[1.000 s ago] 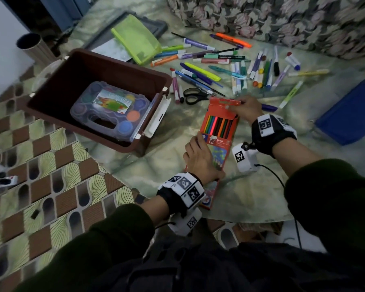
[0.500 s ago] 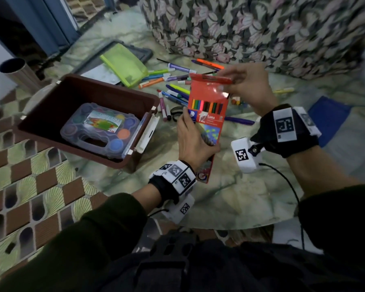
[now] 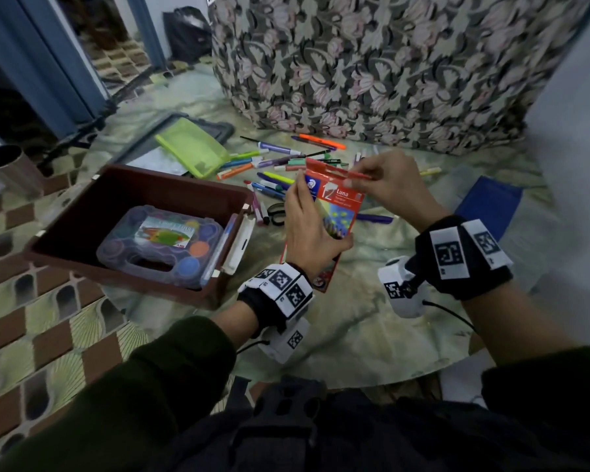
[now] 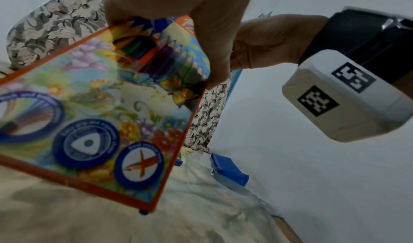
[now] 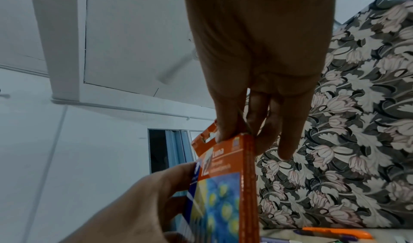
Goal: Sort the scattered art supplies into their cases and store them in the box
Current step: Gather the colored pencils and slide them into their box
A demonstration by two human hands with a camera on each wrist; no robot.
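An orange coloured-pencil box [image 3: 341, 207] stands tilted above the table, held in both hands. My left hand [image 3: 315, 229] grips its lower half, thumb on the front and fingers behind. My right hand [image 3: 356, 177] pinches the top flap [image 5: 205, 137] at the box's upper edge. The left wrist view shows the flowered back of the box [image 4: 100, 123], with pencils behind a small window. A brown storage box [image 3: 133, 185] stands open at the left and holds a clear paint case [image 3: 164, 243]. Several markers and pens [image 3: 280, 161] lie scattered behind the pencil box.
A green pouch [image 3: 193, 153] lies behind the brown box, and a blue pouch [image 3: 487, 206] lies at the right. Black scissors [image 3: 276, 212] rest beside the brown box. A floral-covered sofa [image 3: 389, 63] borders the far side. The table's front edge runs just before my wrists.
The pencil box has been lifted off the table and tipped upright. My right hand has brought the top flap down over the pencils, which no longer show at the front.
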